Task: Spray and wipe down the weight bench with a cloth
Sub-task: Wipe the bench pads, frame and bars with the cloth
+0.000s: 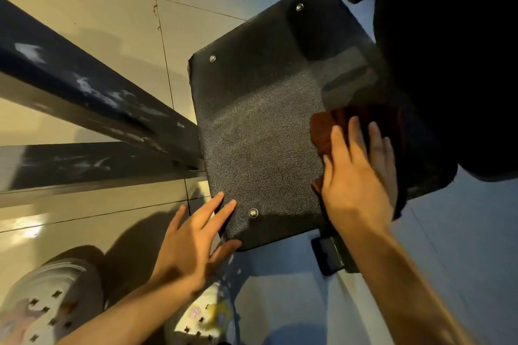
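Cloth (336, 126) lies flat on the bench pad's (260, 131) right side under your right hand's (356, 176) straight, spread fingers for wiping pressure, while your left hand (193, 235), fingers straight, steadies its near corner.

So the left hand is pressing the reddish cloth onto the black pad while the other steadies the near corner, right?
Not quite: the head view shows the right hand pressing the reddish cloth onto the black pad, while the left hand steadies the near corner.
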The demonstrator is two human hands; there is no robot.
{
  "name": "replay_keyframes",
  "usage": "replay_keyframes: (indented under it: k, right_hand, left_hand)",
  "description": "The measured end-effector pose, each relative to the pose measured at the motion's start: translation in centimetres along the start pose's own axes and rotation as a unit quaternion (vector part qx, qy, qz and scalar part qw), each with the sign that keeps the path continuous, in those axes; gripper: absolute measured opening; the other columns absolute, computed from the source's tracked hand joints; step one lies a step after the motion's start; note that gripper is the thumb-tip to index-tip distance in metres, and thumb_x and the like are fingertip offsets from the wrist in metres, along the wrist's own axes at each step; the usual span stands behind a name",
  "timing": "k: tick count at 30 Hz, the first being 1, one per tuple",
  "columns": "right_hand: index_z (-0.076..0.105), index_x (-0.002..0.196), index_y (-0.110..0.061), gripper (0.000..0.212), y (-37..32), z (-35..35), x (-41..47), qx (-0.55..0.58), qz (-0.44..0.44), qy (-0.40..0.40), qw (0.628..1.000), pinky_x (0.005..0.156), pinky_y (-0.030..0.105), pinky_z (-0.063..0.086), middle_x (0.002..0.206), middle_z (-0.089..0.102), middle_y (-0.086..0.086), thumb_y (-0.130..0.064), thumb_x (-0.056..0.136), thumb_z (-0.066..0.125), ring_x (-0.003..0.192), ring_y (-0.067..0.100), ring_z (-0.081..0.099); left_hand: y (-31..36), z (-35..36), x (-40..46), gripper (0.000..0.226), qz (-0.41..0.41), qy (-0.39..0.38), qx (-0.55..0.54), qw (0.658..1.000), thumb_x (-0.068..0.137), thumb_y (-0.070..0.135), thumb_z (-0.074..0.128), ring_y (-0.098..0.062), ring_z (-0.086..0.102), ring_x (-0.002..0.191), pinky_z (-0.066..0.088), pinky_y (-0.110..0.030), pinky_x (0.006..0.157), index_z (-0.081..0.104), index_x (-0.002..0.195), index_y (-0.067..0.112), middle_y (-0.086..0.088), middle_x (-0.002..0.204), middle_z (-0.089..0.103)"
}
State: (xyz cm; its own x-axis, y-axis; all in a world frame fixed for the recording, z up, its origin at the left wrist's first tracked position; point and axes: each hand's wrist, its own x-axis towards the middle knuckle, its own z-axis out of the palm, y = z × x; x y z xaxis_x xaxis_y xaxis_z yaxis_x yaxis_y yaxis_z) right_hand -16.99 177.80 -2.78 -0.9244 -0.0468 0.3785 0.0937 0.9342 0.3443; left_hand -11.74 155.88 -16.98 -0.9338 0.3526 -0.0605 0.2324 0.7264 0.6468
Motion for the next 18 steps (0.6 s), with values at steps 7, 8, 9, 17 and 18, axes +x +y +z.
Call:
replay_keyframes:
  k: [7, 8, 9, 17, 18]
  right_hand:
    - [0.048, 0.141, -0.005, 0.052, -10.8, 3.3, -3.5, 0.003, -0.141, -0.102, 0.985, 0.118, 0.051, 0.018, 0.15, 0.039, 0.022, -0.021, 0.092, 0.041, 0.139, 0.043, 0.033]
    - [0.036, 0.147, -0.004, 0.056, -12.2, 3.6, -3.9, -0.002, -0.178, -0.136, 0.974, 0.119, 0.051, 0.011, 0.155, 0.027, 0.024, -0.021, 0.094, 0.031, 0.143, 0.044, 0.022]
    - [0.018, 0.152, -0.002, 0.059, -13.3, 3.9, -4.3, -0.02, -0.218, -0.18, 0.959, 0.119, 0.051, 0.002, 0.159, 0.011, 0.025, -0.022, 0.098, 0.025, 0.146, 0.045, 0.008]
    - [0.068, 0.12, -0.013, 0.049, -11.9, 4.1, -7.8, 0.056, -0.248, -0.153, 0.955, 0.104, 0.042, 0.045, 0.13, 0.062, 0.011, -0.023, 0.087, 0.032, 0.123, 0.029, 0.057]
    - [0.069, 0.116, -0.013, 0.046, -11.4, 3.9, -7.8, 0.073, -0.25, -0.141, 0.955, 0.103, 0.041, 0.045, 0.128, 0.064, 0.01, -0.021, 0.086, 0.035, 0.121, 0.029, 0.058]
  left_hand:
    - [-1.0, -0.4, -0.3, 0.069, -0.086, 0.068, -0.014, 0.994, 0.083, 0.051, 0.042, -0.035, 0.058, 0.118, 0.048, -0.052, 0.093, 0.055, 0.132, 0.006, -0.016, 0.139, 0.052]
    - [-1.0, -0.8, -0.3, 0.065, -0.102, 0.08, -0.022, 0.991, 0.085, 0.049, 0.043, -0.035, 0.054, 0.122, 0.045, -0.052, 0.097, 0.052, 0.136, 0.009, -0.015, 0.143, 0.048]
    - [-1.0, -1.1, -0.3, 0.061, -0.116, 0.084, -0.034, 0.989, 0.088, 0.044, 0.047, -0.036, 0.05, 0.127, 0.042, -0.051, 0.101, 0.049, 0.139, 0.011, -0.014, 0.147, 0.044]
    - [-1.6, -1.6, -0.6, 0.055, -0.078, 0.092, -0.046, 0.992, 0.081, 0.028, 0.055, -0.043, 0.059, 0.113, 0.048, -0.054, 0.089, 0.055, 0.131, 0.003, -0.024, 0.135, 0.052]
    - [-1.4, -1.4, -0.7, 0.055, -0.064, 0.094, -0.043, 0.993, 0.081, 0.03, 0.053, -0.044, 0.061, 0.108, 0.049, -0.054, 0.086, 0.057, 0.128, 0.001, -0.025, 0.13, 0.055]
